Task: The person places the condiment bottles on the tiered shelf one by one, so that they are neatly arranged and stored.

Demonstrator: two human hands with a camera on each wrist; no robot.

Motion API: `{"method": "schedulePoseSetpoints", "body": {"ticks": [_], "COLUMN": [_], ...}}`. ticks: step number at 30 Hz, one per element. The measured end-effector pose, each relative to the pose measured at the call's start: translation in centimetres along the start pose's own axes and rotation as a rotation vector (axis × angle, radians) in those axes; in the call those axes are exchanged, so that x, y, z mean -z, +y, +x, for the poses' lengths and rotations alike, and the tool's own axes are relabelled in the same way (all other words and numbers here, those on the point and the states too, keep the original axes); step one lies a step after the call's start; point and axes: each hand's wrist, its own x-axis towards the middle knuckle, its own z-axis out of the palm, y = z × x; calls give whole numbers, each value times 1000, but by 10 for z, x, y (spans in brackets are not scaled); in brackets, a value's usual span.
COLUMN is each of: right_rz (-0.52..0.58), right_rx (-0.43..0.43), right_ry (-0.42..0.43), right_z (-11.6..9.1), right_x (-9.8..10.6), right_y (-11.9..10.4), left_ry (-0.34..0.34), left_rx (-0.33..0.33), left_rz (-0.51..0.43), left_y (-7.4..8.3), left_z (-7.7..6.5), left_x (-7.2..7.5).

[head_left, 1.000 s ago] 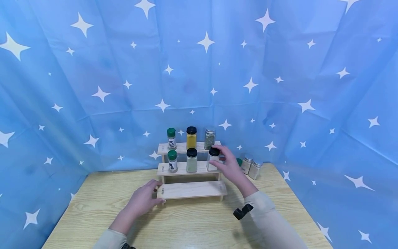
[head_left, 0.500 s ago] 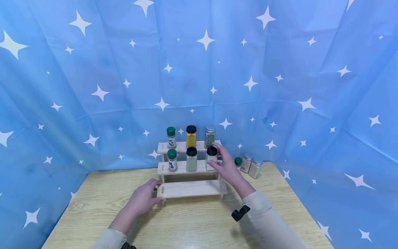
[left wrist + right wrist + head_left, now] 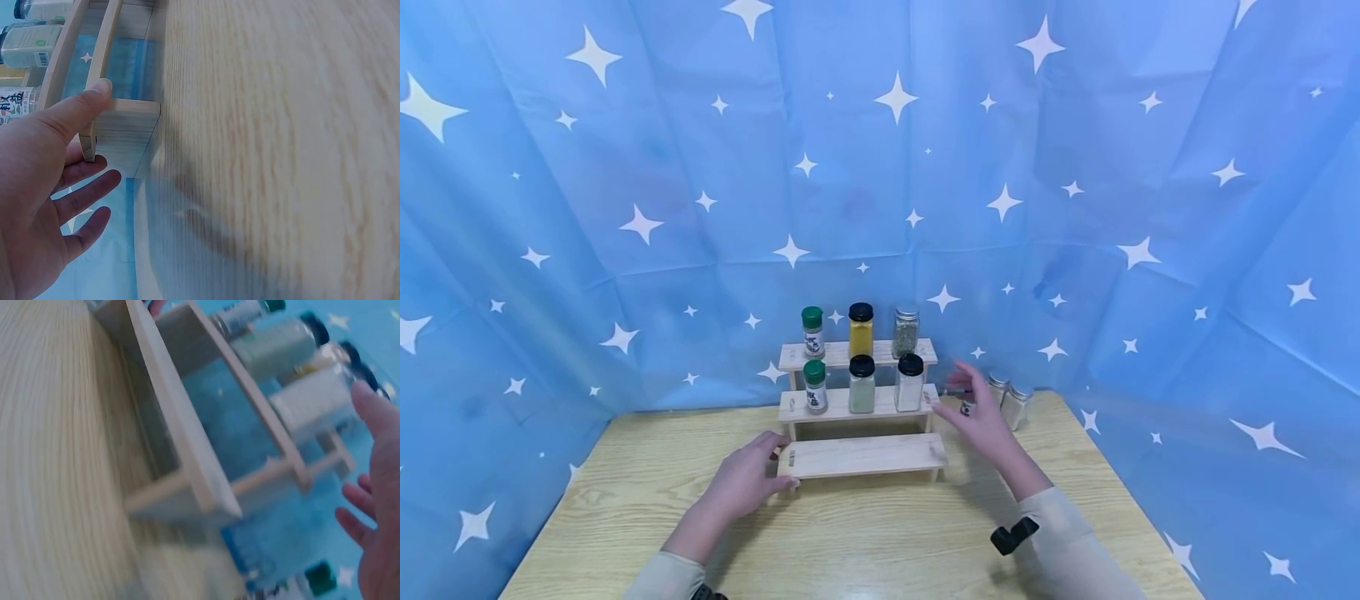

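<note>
A three-tier wooden rack (image 3: 865,457) stands on the table. My left hand (image 3: 747,479) grips the left end of its lowest shelf, thumb on top and a finger beneath, as the left wrist view shows. On the middle shelf stands a white-filled jar with a black lid (image 3: 910,385), at the right end. My right hand (image 3: 981,417) is just right of that shelf, fingers spread, holding nothing. Behind its fingers, a green-lidded bottle (image 3: 294,587) is partly hidden in the head view. Also on the middle shelf are a pale green jar (image 3: 862,387) and a green-capped shaker (image 3: 816,388).
The top shelf bears another green-capped shaker (image 3: 813,333), a yellow jar (image 3: 861,332) and a silver-lidded herb jar (image 3: 906,333). Beside my right hand stands a silver-lidded jar (image 3: 1015,408), with another partly hidden behind it. A starry blue curtain (image 3: 880,208) hangs behind the table (image 3: 865,542).
My right hand has let go of the white-filled, black-lidded jar and moved right, towards the bottles beside the rack. The jar stays on the middle shelf. My left hand keeps its place.
</note>
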Motion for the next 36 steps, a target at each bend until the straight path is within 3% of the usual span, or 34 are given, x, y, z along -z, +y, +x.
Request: {"method": "schedulePoseSetpoints", "body": {"ticks": [7,10,22,29,36], "right_rz": [-89,-181,-505,-569,-513], "right_rx": [-50,-65,-90,-119,-66], "right_ry": [47,72,76,69,81], "right_z": [-10,-9,5,7,2], "right_x": [27,33,29,18,10], "right_y": [21,31,59,70,72], "left_ry": [2,9,-5,1,7], "left_rx": [-3,-9,7,-4,-10], "left_rz": [1,2,-3,6,9], "left_y": [1,0,1,1,2], "left_z": [-2,-1,-1,-2,-1], "left_x": [2,2,0,-1,-1]}}
